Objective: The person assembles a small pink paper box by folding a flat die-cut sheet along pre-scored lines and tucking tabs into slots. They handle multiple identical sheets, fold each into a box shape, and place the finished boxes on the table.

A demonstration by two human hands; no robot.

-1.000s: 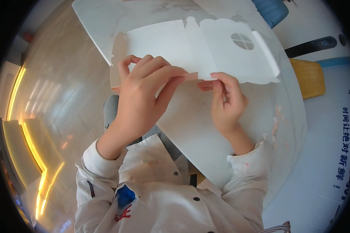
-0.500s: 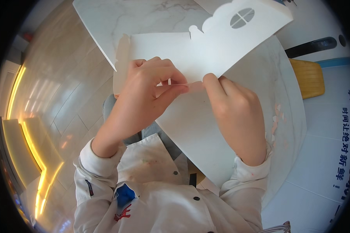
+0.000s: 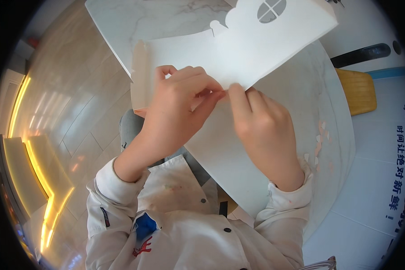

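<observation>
A partly folded white cardboard box (image 3: 274, 49) with a scalloped edge and a round cut-out window (image 3: 272, 10) lies opened out on the table. At its near edge, my left hand (image 3: 177, 101) is closed, thumb and index finger pinching the edge flap. Close against those fingertips, my right hand (image 3: 263, 121) is closed on the same edge by the box's near corner. Most of the flap is hidden behind the fingers. On the left, a narrow side flap (image 3: 140, 67) stands folded up.
The marbled table (image 3: 225, 157) has a curved right edge. Small pinkish and white paper scraps (image 3: 320, 144) lie near that edge. Beyond it are a yellow wooden seat (image 3: 356, 91) and a dark elongated object (image 3: 360, 56). Tiled floor (image 3: 83, 103) shows on the left.
My left hand has moved right, so both hands' fingertips now nearly meet. The box's tall windowed panel has shifted a little left and away from me.
</observation>
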